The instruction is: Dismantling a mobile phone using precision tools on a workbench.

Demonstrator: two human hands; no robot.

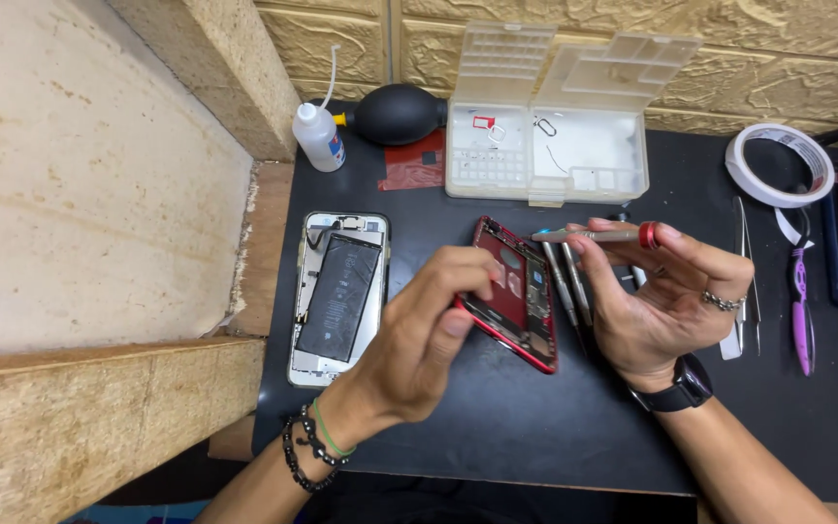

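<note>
Hands: left (429, 325) pinching red phone frame (516, 296), right (657, 296) gripping screwdriver (594, 235); opened phone (338, 296) beside, perhaps tweezers (744, 281) right.

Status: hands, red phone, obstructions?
Left hand grips red phone frame. Right hand holds screwdriver. Spare drivers beside frame; nothing blocking.

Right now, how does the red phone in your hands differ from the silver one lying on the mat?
The red phone frame is tilted, its near corner pinched by the left hand; the silver phone lies flat and untouched. The silver phone shows a large black battery; the red one shows none that I can make out. The silver one looks larger. Both are opened, insides exposed, on the black mat.
</note>
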